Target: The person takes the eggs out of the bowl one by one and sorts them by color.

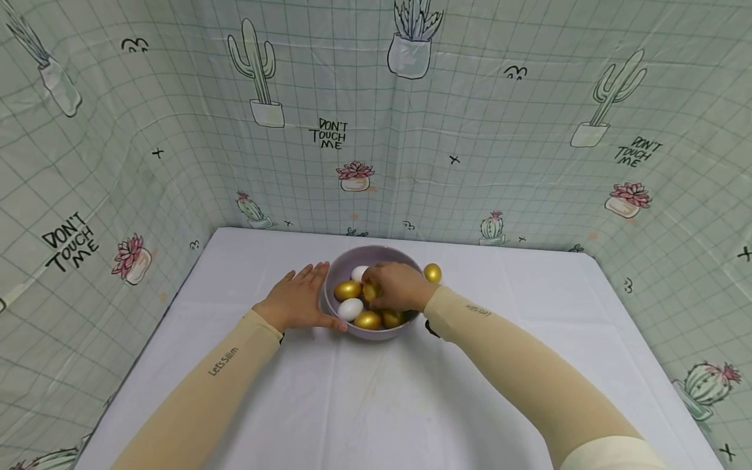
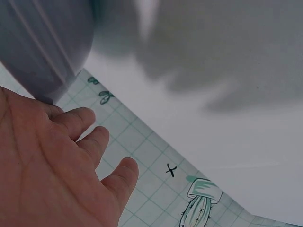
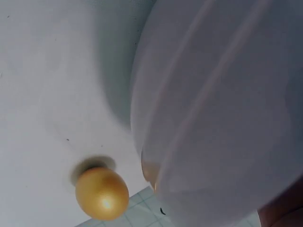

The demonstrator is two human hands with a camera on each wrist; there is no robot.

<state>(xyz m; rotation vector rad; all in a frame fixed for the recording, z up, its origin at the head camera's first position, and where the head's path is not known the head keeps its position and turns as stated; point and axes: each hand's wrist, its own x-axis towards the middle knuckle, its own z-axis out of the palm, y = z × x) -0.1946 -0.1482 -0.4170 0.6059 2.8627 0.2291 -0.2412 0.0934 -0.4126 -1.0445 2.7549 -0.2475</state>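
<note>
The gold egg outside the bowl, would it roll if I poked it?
The gold egg would probably roll, because it's rounded and sits loose on the white tabletop. Its shiny surface looks smooth, so it might be slippery to grab.

place: curtained-off booth, building type cannot be told | white cloth-covered tabletop point(image 1: 364, 405) | pale green grid-patterned sheet hangings point(image 1: 499, 189) behind and on both sides, printed with potted cacti point(image 1: 267, 113) and "DON'T TOUCH ME" lettering point(image 1: 330, 135)
</note>
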